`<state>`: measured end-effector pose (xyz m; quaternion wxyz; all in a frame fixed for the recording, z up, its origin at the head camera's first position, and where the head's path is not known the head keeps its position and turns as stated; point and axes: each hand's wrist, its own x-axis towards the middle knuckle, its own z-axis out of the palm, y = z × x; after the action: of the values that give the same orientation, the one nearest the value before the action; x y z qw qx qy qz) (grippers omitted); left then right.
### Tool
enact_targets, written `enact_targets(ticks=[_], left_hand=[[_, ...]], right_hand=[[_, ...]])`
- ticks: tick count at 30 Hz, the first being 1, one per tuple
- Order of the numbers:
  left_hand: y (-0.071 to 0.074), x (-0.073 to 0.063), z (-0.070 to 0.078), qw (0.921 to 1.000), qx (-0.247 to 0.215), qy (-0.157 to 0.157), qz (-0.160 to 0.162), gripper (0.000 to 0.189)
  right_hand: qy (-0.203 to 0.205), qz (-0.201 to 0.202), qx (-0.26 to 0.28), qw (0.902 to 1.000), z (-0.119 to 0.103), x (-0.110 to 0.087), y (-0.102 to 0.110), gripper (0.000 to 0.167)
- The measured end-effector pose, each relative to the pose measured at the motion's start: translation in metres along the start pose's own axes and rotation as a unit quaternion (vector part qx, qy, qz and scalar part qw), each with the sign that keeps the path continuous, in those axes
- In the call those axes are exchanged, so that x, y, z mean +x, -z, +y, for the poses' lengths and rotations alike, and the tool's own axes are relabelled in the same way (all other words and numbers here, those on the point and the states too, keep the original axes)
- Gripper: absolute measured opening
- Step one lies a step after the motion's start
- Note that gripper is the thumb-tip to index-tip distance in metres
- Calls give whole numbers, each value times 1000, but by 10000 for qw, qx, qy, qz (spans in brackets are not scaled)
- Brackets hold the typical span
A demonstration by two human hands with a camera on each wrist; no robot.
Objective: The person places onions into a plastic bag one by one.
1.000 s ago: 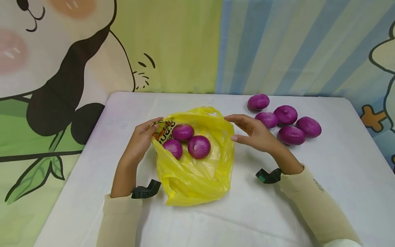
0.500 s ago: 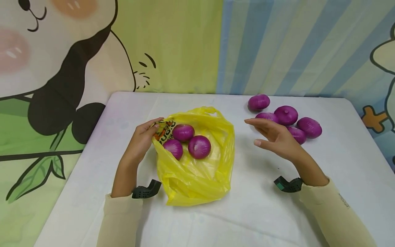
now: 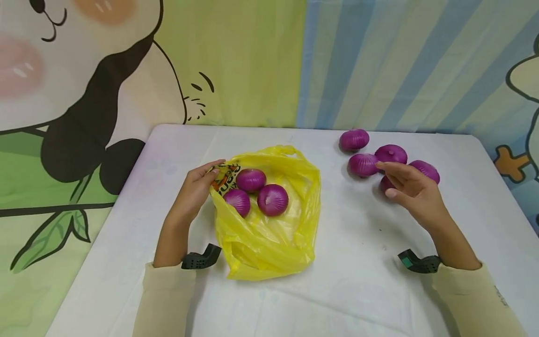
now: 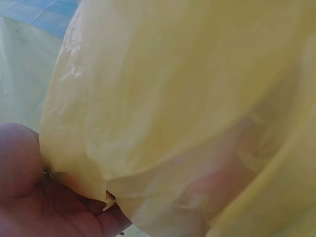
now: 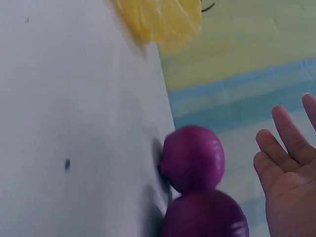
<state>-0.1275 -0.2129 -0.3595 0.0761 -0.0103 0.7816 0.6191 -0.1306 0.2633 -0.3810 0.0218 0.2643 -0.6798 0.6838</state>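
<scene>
My left hand (image 3: 191,189) pinches the left rim of a yellow plastic bag (image 3: 269,255), which lies with its mouth spread. Inside it are three red onions (image 3: 273,200), purple and shiny. In the left wrist view the bag's film (image 4: 163,98) fills most of the picture beside the thumb. My right hand (image 3: 417,196) hovers at a group of several more red onions (image 3: 363,165), fingers extended and holding nothing. It partly covers two of them. In the right wrist view its fingers are spread apart from two onions (image 5: 193,159).
A white-covered table (image 3: 337,299) bears everything. Behind it hangs a printed cloth (image 3: 236,61) with cartoon figures and stripes. One onion (image 3: 354,140) sits apart from the group, close to the table's back edge.
My right hand has moved right, from the bag's right rim across to the loose onions. The left hand keeps its pinch on the bag, and the onions lie as before.
</scene>
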Motion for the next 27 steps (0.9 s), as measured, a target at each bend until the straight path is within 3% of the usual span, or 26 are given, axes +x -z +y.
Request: enact_targets(ticks=[7, 13, 16, 24, 27], left_hand=[[1, -1, 2, 10000, 26, 6, 22, 43], [-1, 0, 2, 10000, -42, 20, -11, 43], [-1, 0, 2, 10000, -45, 8, -22, 43], [-1, 0, 2, 10000, -46, -26, -60, 43], [-1, 0, 1, 10000, -52, -10, -63, 43]], right_hand=[[-286, 625, -145, 9975, 5, -9, 14, 48], [-39, 1042, -136, 9945, 10, -16, 21, 48], [-163, 1194, -250, 9924, 9, -19, 27, 49], [-891, 939, -843, 9880, 15, -29, 35, 53], [-1156, 879, -1316, 9806, 19, -28, 35, 53]])
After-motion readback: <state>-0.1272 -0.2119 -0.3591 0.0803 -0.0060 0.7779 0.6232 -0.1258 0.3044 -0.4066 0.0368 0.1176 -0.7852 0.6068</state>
